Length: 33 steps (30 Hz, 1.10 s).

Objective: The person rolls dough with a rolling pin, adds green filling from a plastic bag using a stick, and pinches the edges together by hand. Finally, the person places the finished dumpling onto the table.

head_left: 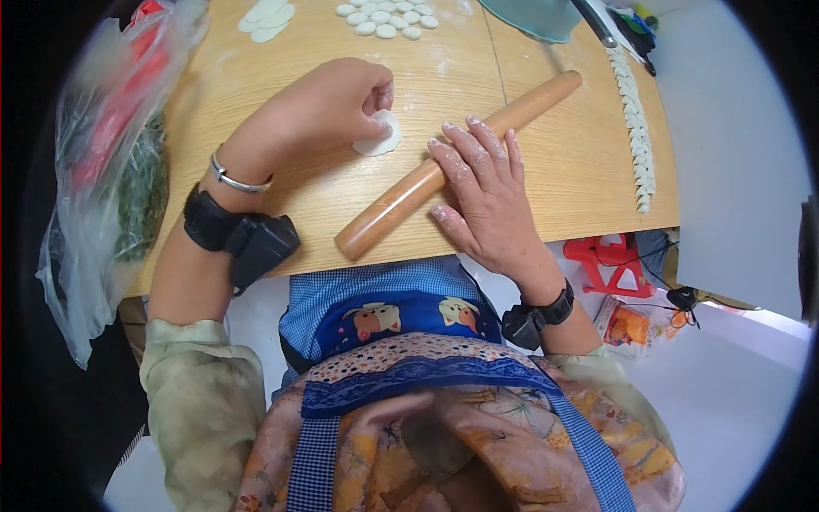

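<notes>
A small round dough wrapper [379,147] lies on the wooden table, its edge between the thumb and curled fingers of my left hand [354,101]. The fingertips behind it are partly hidden. My right hand [488,192], dusted with flour, rests with stretched, spread fingers on the wooden rolling pin [392,209]. The pin lies slantwise, its near end close to the table's front edge. Several small flattened dough discs [386,17] are grouped at the back, and a few overlapping rolled wrappers [270,19] lie left of them.
Clear plastic bags [102,162] with greens cover the table's left edge. A teal bowl [529,19] stands at the back, a dark handle [595,23] beside it. A long row of small white dough pieces [636,128] runs along the right. Below stands a red stool [604,266].
</notes>
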Each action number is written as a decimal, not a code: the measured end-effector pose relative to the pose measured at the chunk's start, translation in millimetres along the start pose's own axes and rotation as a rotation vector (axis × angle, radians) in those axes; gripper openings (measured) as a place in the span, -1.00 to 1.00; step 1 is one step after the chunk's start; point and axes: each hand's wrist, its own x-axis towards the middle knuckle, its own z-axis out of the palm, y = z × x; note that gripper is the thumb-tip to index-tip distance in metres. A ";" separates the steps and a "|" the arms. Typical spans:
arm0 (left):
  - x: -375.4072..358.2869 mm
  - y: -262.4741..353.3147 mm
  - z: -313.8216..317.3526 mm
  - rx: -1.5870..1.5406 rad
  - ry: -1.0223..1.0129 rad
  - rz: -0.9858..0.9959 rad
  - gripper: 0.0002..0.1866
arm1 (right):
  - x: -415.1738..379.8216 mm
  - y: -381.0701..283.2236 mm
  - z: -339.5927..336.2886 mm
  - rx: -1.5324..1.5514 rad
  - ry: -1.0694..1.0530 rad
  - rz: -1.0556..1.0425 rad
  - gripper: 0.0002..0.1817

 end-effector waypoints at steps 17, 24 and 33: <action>-0.5 -5.0 -13.1 -0.212 -0.216 -0.235 -0.87 | 2.1 0.2 3.5 -0.014 0.016 -0.002 -0.39; -0.8 -6.5 -12.1 -0.245 -0.196 -0.195 -0.86 | 45.6 4.8 10.2 -0.084 0.081 -0.099 -0.41; -1.3 -11.4 -12.6 -0.291 -0.184 -0.191 -0.88 | 106.3 9.9 32.3 -0.053 0.177 -0.114 -0.55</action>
